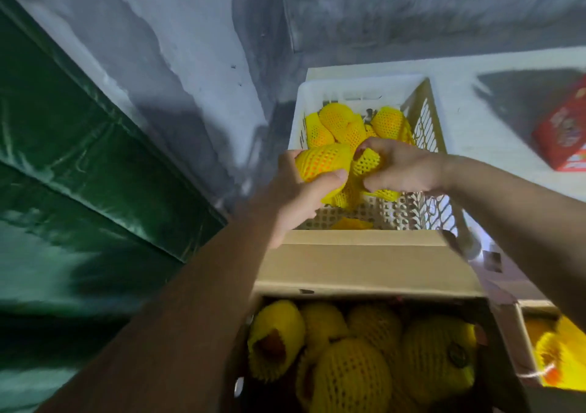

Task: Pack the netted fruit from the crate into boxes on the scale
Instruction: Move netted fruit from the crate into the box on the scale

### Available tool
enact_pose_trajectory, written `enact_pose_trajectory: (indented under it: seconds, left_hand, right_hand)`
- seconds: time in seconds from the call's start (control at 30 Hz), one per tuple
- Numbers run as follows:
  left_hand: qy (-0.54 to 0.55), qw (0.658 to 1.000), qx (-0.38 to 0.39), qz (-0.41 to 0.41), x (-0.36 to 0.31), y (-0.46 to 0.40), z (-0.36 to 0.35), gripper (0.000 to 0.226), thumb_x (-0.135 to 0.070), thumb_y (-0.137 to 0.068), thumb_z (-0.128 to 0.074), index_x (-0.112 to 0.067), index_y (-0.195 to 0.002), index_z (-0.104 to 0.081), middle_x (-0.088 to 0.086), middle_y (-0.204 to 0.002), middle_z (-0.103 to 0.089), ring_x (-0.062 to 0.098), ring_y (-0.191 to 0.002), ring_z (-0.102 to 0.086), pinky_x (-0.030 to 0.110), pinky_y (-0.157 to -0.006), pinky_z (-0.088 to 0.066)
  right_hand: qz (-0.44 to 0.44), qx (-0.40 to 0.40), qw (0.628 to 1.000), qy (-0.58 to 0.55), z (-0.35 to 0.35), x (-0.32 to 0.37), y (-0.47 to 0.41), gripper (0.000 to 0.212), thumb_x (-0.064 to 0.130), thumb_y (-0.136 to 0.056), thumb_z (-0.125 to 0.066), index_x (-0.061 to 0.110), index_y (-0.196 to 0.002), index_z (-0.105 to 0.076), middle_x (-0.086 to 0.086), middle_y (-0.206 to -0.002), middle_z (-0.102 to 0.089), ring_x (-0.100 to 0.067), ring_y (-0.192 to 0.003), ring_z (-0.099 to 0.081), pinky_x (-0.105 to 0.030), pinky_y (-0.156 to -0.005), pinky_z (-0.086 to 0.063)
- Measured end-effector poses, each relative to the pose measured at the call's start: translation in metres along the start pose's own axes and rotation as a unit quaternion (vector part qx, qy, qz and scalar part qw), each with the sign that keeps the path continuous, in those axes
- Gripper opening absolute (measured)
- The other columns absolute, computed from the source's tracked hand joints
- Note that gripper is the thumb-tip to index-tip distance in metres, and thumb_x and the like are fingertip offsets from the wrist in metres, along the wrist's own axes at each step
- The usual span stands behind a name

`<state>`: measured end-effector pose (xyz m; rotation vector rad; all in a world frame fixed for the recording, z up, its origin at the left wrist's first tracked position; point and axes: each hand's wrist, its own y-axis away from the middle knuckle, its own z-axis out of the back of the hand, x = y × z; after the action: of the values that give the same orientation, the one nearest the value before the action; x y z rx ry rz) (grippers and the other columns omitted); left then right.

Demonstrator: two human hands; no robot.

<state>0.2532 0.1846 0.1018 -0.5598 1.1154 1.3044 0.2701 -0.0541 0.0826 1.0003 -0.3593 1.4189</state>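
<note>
A: What is held above the crate?

B: A netted fruit [323, 163], wrapped in yellow foam mesh, is gripped by the left hand [298, 190], fingers and thumb curled around it. The loose end of its net [366, 162] is pinched by the right hand [399, 168], fingers bent tight on the mesh.

A: Where is the rest of the fruit?

B: More netted fruit [352, 127] is seen in the white plastic crate [355, 87], directly beneath the hands. Nearer the camera, an open cardboard box [364, 266] is filled with packed fruit [352, 377]. The scale cannot be made out.

A: Anything else?

B: A red carton [563, 133] is seen at the right, and green sheeting [79, 171] at the left.
</note>
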Motion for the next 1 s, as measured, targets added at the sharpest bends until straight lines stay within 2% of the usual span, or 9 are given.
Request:
enact_pose_trajectory:
  seconds: [0.07,0.2,0.37,0.43,0.57,0.67,0.77,0.9,1.0]
  left_hand:
    - [0.047,0.998,-0.029,-0.011,-0.006,0.017,0.005,0.073,-0.075,-0.075,-0.067,-0.034,-0.131,-0.043,-0.001,-0.113,-0.064,0.006,-0.068,-0.070,0.023,-0.058,-0.053]
    - [0.029,0.993,-0.085,-0.074,-0.014,0.069,0.012,0.060,-0.095,-0.078,-0.037,-0.052,-0.121,-0.036,-0.010,-0.103,-0.063,-0.002,-0.066,-0.070,0.027,-0.054,-0.055]
    - [0.256,0.957,-0.119,-0.060,-0.016,0.132,0.011,0.051,-0.077,-0.094,-0.032,-0.042,-0.127,-0.047,0.005,-0.114,-0.067,0.022,-0.070,-0.078,0.031,-0.055,-0.061]
    - [0.267,0.957,-0.110,-0.040,-0.011,0.159,0.015,0.039,-0.067,-0.103,-0.031,-0.043,-0.125,-0.052,0.005,-0.113,-0.068,0.022,-0.070,-0.078,0.031,-0.054,-0.060]
    - [0.224,0.972,-0.065,-0.029,0.009,0.199,0.024,0.024,-0.071,-0.102,-0.027,-0.072,-0.099,-0.051,0.000,-0.123,-0.065,0.025,-0.087,-0.076,0.026,-0.058,-0.058]
    - [0.112,0.991,0.042,-0.058,0.018,0.209,0.027,0.032,-0.074,-0.099,-0.023,-0.071,-0.128,-0.035,-0.013,-0.156,-0.039,0.026,-0.129,-0.058,0.032,-0.085,-0.061]
    - [-0.040,0.985,0.155,-0.071,0.020,0.214,0.029,0.058,-0.080,-0.096,-0.026,-0.068,-0.150,-0.007,-0.025,-0.169,-0.008,0.024,-0.157,-0.019,0.060,-0.122,-0.027]
    - [0.011,0.979,0.185,-0.085,0.033,0.227,0.044,0.048,-0.059,-0.107,-0.035,-0.043,-0.151,-0.044,-0.016,-0.146,-0.057,0.011,-0.131,-0.056,0.047,-0.117,-0.041]
    - [0.016,0.988,0.107,-0.109,0.053,0.241,0.057,0.031,-0.035,-0.110,-0.046,-0.033,-0.137,-0.061,-0.016,-0.126,-0.066,0.003,-0.114,-0.063,0.031,-0.101,-0.052]
  right_hand:
    - [0.034,-0.037,0.999,-0.012,0.007,0.034,0.028,0.055,0.031,-0.065,-0.071,0.047,-0.115,-0.055,-0.005,-0.061,-0.054,-0.019,-0.052,-0.049,-0.032,-0.052,-0.040]
    - [0.109,-0.106,0.980,-0.128,-0.007,0.084,0.095,0.048,0.026,-0.066,-0.070,0.038,-0.111,-0.059,0.001,-0.073,-0.064,-0.014,-0.062,-0.059,-0.030,-0.055,-0.051]
    - [0.141,-0.220,0.940,-0.220,-0.074,0.105,0.166,0.043,0.043,-0.071,-0.082,0.033,-0.107,-0.062,0.010,-0.086,-0.070,-0.007,-0.077,-0.065,-0.029,-0.066,-0.057]
    - [0.130,-0.255,0.936,-0.205,-0.101,0.104,0.190,0.050,0.053,-0.070,-0.083,0.033,-0.110,-0.061,0.007,-0.094,-0.070,-0.012,-0.083,-0.064,-0.037,-0.073,-0.059]
    - [0.103,-0.318,0.922,-0.196,-0.141,0.092,0.234,0.050,0.057,-0.073,-0.081,0.034,-0.113,-0.062,0.006,-0.095,-0.070,-0.016,-0.085,-0.067,-0.040,-0.074,-0.059]
    - [0.079,-0.377,0.900,-0.206,-0.170,0.081,0.263,0.046,0.053,-0.076,-0.085,0.032,-0.111,-0.064,0.005,-0.092,-0.073,-0.016,-0.083,-0.071,-0.034,-0.070,-0.060]
    - [0.054,-0.436,0.874,-0.208,-0.189,0.075,0.281,0.043,0.043,-0.078,-0.085,0.021,-0.109,-0.065,0.022,-0.077,-0.071,0.007,-0.064,-0.063,-0.010,-0.055,-0.048]
    - [0.051,-0.463,0.865,-0.187,-0.205,0.075,0.296,0.040,0.043,-0.079,-0.082,0.021,-0.107,-0.064,0.026,-0.077,-0.070,0.009,-0.064,-0.063,-0.008,-0.053,-0.047]
    - [0.041,-0.461,0.867,-0.184,-0.220,0.075,0.302,0.045,0.051,-0.078,-0.085,0.026,-0.109,-0.064,0.023,-0.082,-0.071,0.004,-0.069,-0.066,-0.018,-0.054,-0.054]
